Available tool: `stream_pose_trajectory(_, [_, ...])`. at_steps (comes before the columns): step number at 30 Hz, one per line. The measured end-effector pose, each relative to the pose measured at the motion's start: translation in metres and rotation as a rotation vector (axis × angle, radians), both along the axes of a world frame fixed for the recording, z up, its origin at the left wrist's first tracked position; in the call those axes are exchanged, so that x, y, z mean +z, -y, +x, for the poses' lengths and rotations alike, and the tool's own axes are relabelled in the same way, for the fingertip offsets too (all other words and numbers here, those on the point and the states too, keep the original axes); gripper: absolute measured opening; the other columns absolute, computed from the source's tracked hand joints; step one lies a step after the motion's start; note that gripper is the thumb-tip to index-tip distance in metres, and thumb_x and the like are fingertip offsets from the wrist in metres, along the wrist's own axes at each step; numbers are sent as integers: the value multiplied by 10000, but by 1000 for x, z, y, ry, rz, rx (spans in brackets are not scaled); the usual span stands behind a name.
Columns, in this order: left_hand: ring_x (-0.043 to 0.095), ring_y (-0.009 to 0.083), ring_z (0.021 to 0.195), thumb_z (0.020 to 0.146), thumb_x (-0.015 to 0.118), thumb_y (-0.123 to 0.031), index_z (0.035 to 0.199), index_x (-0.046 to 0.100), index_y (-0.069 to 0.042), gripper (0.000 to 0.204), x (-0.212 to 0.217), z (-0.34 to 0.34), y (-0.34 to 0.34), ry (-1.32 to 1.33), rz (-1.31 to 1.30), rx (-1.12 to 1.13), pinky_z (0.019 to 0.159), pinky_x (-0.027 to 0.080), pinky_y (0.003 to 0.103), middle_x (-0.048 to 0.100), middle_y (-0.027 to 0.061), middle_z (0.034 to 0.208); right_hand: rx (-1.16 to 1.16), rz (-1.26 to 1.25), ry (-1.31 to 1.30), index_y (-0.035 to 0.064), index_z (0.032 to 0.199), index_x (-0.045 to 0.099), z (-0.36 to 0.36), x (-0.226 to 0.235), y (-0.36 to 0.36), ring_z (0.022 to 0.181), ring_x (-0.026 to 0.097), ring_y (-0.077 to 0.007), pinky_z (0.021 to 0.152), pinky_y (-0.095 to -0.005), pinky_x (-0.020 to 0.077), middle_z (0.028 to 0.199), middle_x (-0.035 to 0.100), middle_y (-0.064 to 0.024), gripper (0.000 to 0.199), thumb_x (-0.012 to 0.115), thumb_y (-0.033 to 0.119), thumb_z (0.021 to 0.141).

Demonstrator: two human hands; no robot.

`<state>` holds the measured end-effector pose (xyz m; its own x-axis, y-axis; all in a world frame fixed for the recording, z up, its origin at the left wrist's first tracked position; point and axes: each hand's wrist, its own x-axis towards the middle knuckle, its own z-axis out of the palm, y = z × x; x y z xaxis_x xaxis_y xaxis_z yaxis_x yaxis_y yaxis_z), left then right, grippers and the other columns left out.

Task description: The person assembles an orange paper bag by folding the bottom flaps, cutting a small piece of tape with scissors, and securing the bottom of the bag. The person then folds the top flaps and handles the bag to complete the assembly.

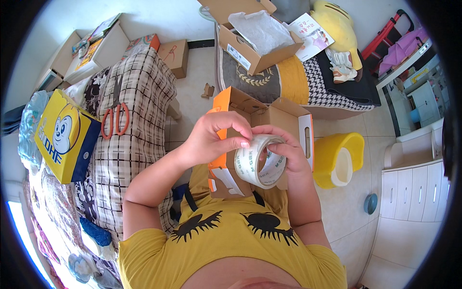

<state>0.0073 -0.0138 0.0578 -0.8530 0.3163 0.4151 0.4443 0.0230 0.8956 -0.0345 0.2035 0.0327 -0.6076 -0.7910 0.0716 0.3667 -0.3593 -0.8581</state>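
A wide roll of clear packing tape [250, 166] with printing on it is held up in front of my chest. My right hand [292, 153] grips the roll from its right side, fingers over the rim and into the core. With thumb and forefinger pinched together, my left hand [216, 135] touches the tape's upper left surface; whether a loose end is lifted there cannot be made out. Below and behind the roll, an orange-and-brown cardboard box [279, 113] stands open on my lap, partly hidden by my hands.
On the checked bedspread at left lie orange-handled scissors [115, 113] and a yellow-and-blue box [67, 137]. An open carton [262, 55], a booklet [312, 36] and a yellow plush toy [337, 24] rest on the far bench. A yellow plastic seat [339, 159] stands at right.
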Motion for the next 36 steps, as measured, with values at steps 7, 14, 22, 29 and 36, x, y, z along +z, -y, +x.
stream_pose_trajectory(7, [604,183,824,827,668,-84,830,609,-18,88,7,4,-5,-5,-90,86,781,467,306,642,63,833,31,-6,6,-51,1255,480,-2,-9,-1,610,460,-83,559,-214,389,753,520,-39,404,448,17,858])
stream_pose_trajectory(14, [590,168,806,840,648,-81,836,603,-15,79,13,3,-5,-11,-183,94,768,462,292,637,59,843,31,-2,48,-39,1258,482,0,-10,-3,598,446,-85,559,-216,387,718,496,-34,417,434,-1,845])
stream_pose_trajectory(22, [575,158,774,865,616,-61,863,598,14,77,15,3,-5,79,-156,12,725,459,278,618,78,820,58,41,38,-33,1250,493,2,-12,-7,593,447,-85,544,-220,386,720,499,-37,416,440,-16,838])
stream_pose_trajectory(29, [587,173,771,904,568,-98,867,617,13,127,21,1,0,102,-227,-69,721,461,286,630,80,807,98,28,48,-25,1258,489,5,-16,-9,606,460,-91,551,-218,387,766,517,-50,415,443,-10,845])
stream_pose_trajectory(36, [590,180,811,849,621,-62,860,604,0,65,26,3,4,46,-260,-41,753,463,295,628,70,858,3,0,29,-1,1311,435,4,-13,-1,930,563,-137,790,-241,461,1077,558,-80,464,512,55,856])
